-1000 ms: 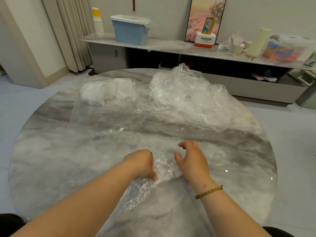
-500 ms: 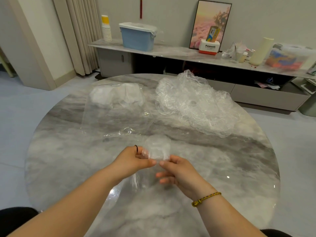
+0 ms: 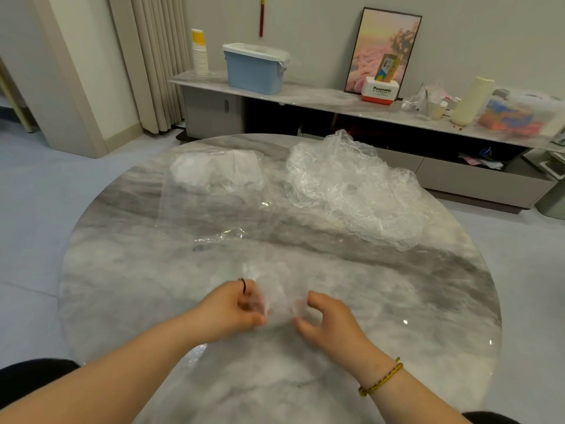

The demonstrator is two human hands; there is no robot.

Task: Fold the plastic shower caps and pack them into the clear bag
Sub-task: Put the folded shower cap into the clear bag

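Step in hand: folding of one shower cap (image 3: 276, 296), held low over the near part of the round marble table (image 3: 428, 301), between both hands. Left hand (image 3: 235, 307): fingers curled, pinching the cap's left edge. Right hand (image 3: 331, 321): half-open, thumb and fingers apart at the right edge (grip or mere touch cannot be told). Cap: thin, translucent, crumpled, blurred. Next move, by judgement: bring the edges together, flatten, then carry to the clear bag (image 3: 195, 215), lying far left with folded white caps (image 3: 214, 171) inside. Unfolded heap (image 3: 351, 188): far right, well apart.
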